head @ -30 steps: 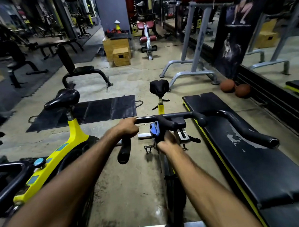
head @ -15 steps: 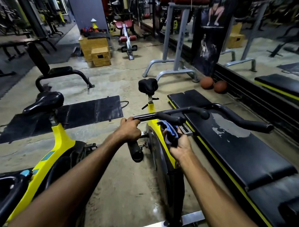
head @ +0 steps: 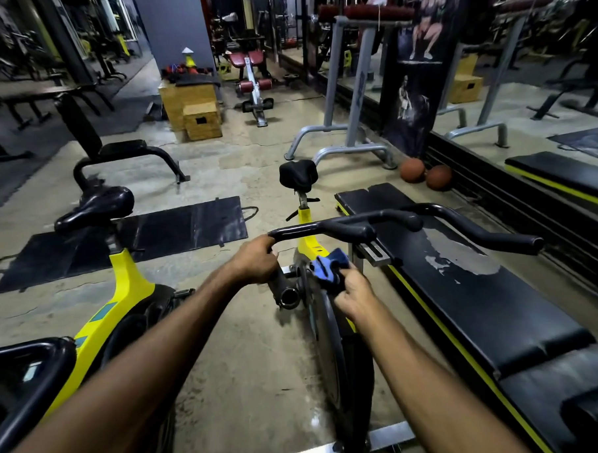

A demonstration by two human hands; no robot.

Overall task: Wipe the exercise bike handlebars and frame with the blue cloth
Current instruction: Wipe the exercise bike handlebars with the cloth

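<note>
A yellow and black exercise bike stands in front of me, its black handlebars spreading left and right. My left hand is wrapped around the left bend of the handlebars. My right hand holds the bunched blue cloth below the bar's middle, against the top of the frame beside the flywheel. The bike's black saddle sits beyond the bars.
A second yellow bike stands close on my left. A long black padded bench runs along the right. A black floor mat, two brown balls, wooden boxes and a grey rack lie farther off.
My right hand has dropped with the blue cloth from the middle of the handlebars down to the frame beneath. My left hand keeps its hold on the left bar. The view has shifted left.
</note>
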